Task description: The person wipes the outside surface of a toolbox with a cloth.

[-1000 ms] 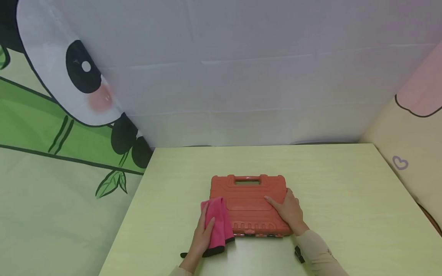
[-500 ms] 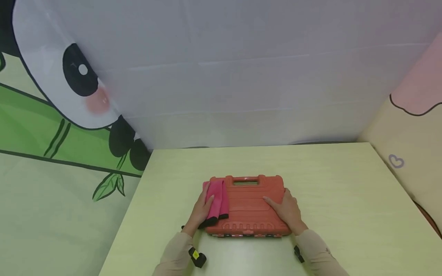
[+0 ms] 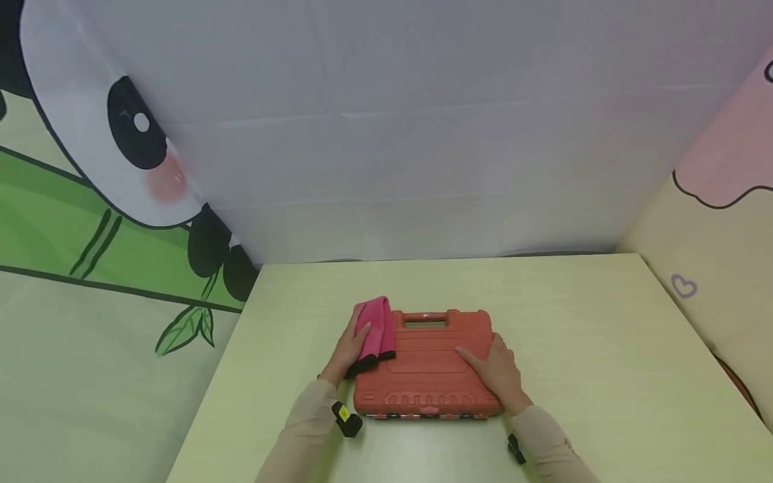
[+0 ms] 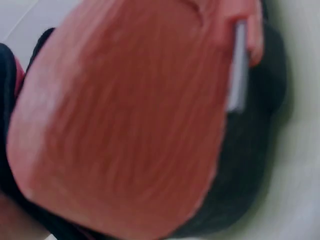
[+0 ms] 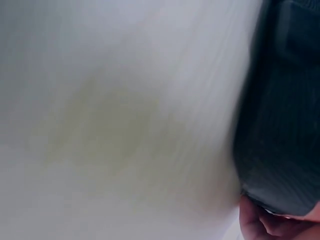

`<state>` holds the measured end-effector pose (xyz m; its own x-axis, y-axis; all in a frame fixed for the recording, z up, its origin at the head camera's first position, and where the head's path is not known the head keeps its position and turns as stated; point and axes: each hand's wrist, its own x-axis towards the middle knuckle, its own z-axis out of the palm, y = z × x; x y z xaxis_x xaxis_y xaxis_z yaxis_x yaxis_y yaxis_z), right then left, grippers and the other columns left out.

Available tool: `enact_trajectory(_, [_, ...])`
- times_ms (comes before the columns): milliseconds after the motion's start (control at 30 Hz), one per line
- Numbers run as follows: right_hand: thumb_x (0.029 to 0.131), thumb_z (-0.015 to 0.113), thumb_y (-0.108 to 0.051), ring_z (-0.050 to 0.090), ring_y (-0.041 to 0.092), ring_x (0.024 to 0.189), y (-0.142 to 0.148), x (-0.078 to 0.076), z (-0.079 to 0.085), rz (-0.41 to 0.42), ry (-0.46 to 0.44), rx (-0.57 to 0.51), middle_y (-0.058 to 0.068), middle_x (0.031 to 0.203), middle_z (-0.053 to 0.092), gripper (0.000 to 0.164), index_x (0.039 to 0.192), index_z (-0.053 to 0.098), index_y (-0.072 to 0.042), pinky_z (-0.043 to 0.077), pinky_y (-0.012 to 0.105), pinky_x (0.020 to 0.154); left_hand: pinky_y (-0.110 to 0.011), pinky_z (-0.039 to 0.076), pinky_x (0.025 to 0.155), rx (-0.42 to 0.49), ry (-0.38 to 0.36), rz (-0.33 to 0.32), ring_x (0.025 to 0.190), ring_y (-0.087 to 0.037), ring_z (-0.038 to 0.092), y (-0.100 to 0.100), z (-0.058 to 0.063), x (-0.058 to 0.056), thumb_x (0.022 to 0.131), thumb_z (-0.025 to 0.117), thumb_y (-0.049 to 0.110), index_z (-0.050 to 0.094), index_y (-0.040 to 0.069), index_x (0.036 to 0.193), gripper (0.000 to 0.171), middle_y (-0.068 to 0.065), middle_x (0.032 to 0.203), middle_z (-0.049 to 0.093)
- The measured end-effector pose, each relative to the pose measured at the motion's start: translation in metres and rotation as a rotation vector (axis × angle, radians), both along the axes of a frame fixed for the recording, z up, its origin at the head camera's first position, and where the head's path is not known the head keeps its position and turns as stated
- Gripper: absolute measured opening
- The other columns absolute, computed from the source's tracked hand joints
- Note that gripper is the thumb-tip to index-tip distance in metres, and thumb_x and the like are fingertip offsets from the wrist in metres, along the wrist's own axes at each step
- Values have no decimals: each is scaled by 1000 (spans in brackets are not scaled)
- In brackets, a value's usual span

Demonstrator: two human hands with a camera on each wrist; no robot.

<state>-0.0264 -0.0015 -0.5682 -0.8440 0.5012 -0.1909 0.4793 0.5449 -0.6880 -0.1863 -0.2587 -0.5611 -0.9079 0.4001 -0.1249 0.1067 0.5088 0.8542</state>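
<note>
An orange plastic carrying case (image 3: 425,359) lies flat on the table, its handle on the far side. My left hand (image 3: 349,347) holds a folded pink cloth (image 3: 377,327) with black edging against the case's far left corner. Thumb on top, my right hand (image 3: 502,377) grips the case's right edge. Close up in the left wrist view are the blurred orange shell (image 4: 135,110) and its dark lower half (image 4: 245,165). In the right wrist view, fingertips (image 5: 252,220) touch the dark lower side (image 5: 285,130); most of that hand is out of frame.
The pale yellow-green table (image 3: 574,322) extends on every side of the case. A whitish cloth backdrop (image 3: 410,154) hangs behind it, with printed cartoon panels left and right. Small black devices (image 3: 347,421) sit at both wrists.
My left hand has moved away from me with the pink cloth, from the case's near left area along its left side to the far corner. My right hand keeps its grip.
</note>
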Motion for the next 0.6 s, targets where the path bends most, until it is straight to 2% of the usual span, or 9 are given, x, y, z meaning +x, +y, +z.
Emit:
enact_trajectory(200, [75, 57, -67, 50, 37, 105, -18, 11, 1, -32, 4, 1, 26, 123, 49, 101, 137, 26, 6, 48, 52, 75, -57, 21, 108, 4, -39, -30, 135, -41, 26, -15, 7, 19, 98, 41, 30, 13, 19, 149, 58, -21, 150, 23])
enact_trajectory(500, [76, 55, -68, 48, 37, 106, -42, 26, -2, -76, 1, 1, 26, 125, 47, 102, 138, 25, 6, 47, 54, 77, -60, 22, 106, -3, -25, -84, 136, -41, 24, -51, 7, 61, 98, 42, 30, 13, 22, 148, 59, -18, 151, 22])
enact_trajectory(600, [76, 55, -68, 49, 38, 106, -50, 31, -2, -90, 0, -4, 27, 124, 47, 102, 138, 24, 6, 48, 54, 77, -60, 28, 103, 15, -48, -81, 131, -40, 31, -65, 6, 76, 97, 42, 32, 14, 25, 148, 58, -17, 150, 24])
